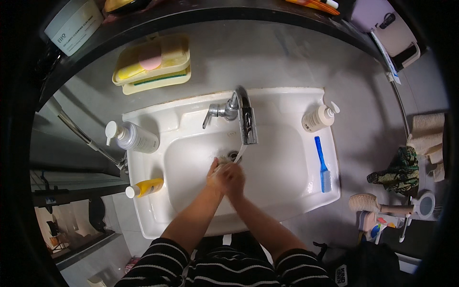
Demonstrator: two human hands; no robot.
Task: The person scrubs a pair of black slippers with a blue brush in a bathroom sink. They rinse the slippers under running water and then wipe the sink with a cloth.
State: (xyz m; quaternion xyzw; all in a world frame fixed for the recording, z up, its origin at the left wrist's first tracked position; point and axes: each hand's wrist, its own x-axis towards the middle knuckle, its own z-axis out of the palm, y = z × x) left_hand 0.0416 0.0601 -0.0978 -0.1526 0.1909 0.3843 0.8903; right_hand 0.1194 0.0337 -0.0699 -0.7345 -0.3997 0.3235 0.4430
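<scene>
Over the white washbasin point(282, 182), my left hand point(214, 178) and my right hand point(232, 180) are pressed together just below the drain point(234, 156). Between them shows a pale, greyish-white thing point(221, 165), too blurred and covered to name. My left hand is closed around its side. The curled fingers of my right hand lie over it, smeared by motion. A chrome tap point(246, 124) reaches out above, and a thin stream of water point(240, 153) runs from its spout beside my fingers. The tap's lever point(207, 118) points to the left.
On the basin's left rim stand a pump bottle point(137, 137) and a yellow bottle point(149, 187). At right are another pump bottle point(317, 119) and a blue comb-like brush point(322, 165). A yellow soap rack point(152, 62) hangs behind; a dark shelf point(215, 13) crosses above.
</scene>
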